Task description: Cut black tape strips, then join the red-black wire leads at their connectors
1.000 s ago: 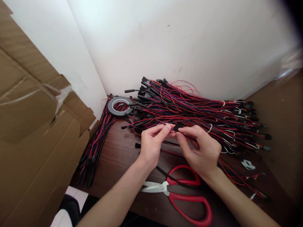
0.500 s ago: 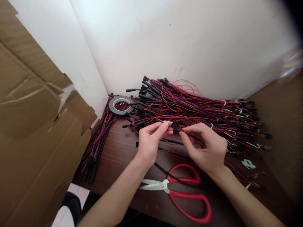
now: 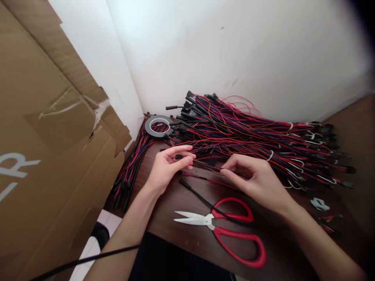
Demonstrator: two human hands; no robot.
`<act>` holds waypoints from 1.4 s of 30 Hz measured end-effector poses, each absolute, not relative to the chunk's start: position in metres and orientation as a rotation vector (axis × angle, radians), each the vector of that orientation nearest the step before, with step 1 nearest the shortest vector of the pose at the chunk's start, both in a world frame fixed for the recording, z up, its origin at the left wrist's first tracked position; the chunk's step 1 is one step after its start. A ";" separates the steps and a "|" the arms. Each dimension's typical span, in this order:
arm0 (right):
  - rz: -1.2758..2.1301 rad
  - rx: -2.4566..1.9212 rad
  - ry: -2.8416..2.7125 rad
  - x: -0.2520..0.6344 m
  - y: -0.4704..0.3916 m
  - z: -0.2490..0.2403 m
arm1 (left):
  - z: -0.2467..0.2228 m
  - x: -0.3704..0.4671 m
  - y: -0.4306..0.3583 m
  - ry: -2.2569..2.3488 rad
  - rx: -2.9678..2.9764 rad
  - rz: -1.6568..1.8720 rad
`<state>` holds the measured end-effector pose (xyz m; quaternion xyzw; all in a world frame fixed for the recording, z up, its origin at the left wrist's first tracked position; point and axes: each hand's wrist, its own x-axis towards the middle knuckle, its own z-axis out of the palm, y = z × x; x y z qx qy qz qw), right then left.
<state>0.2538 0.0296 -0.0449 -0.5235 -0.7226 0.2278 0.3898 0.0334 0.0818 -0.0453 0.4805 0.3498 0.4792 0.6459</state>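
Note:
A thin wire harness [image 3: 206,165], dark with some red, stretches between my two hands above the table. My left hand [image 3: 166,168] pinches it at the left, and a small black connector [image 3: 178,157] shows among the fingers. My right hand [image 3: 254,175] is closed on the same harness with thumb and fingertips. Below the hands lie red-handled scissors [image 3: 209,220], blades apart and pointing left. A black cable [image 3: 202,197] crosses their upper handle. Another harness with red wires [image 3: 202,178] lies just under the held one.
A large pile of wire harnesses [image 3: 234,125] lies along the white wall. At left, a tape roll [image 3: 159,127] rests on a smaller bundle [image 3: 131,168]. A cardboard box [image 3: 58,156] stands at left. White pieces [image 3: 319,203] lie at right. A black cable [image 3: 96,256] crosses my left forearm.
My hands have moved apart, the left one leftward along the harness. The square black piece seen between them no longer sticks out. The camera view has shifted slightly.

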 end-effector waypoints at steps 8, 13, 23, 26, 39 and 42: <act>0.581 -1.408 -2.041 0.255 0.033 -0.048 | -0.046 0.012 0.090 0.946 1.706 0.921; 0.628 -1.398 -2.071 0.254 0.035 -0.053 | -0.056 -0.002 0.088 0.913 2.159 0.973; 0.539 -1.389 -2.202 0.255 0.038 -0.061 | -0.071 -0.008 0.088 0.841 2.388 0.941; 0.525 -1.395 -2.212 0.255 0.037 -0.062 | -0.072 -0.009 0.087 0.826 2.394 0.933; 0.537 -1.438 -2.233 0.254 0.035 -0.064 | -0.074 -0.012 0.088 0.793 2.442 0.910; 0.588 -1.457 -2.226 0.255 0.036 -0.062 | -0.074 -0.012 0.088 0.783 2.445 0.923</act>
